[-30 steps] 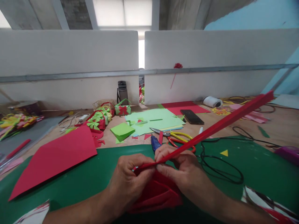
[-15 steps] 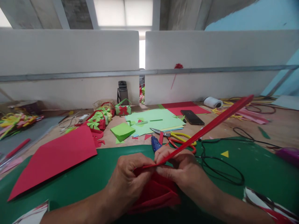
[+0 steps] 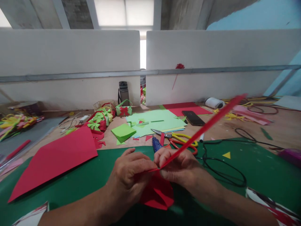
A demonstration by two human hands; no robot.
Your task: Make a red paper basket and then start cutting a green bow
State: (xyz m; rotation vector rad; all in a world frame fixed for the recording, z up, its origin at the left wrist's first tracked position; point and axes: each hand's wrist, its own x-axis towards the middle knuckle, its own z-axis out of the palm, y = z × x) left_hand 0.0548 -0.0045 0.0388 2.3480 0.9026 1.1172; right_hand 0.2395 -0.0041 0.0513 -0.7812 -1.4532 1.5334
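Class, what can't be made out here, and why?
In the head view:
Lower end of the red strip: hidden by the left hand.
Left part of the folded red paper: behind the left hand.
Rest of the blue tool: behind the right hand.
Right end of the purple object: cut off by the picture's edge.

no text, label, brand, number or sign can be read anywhere in view.
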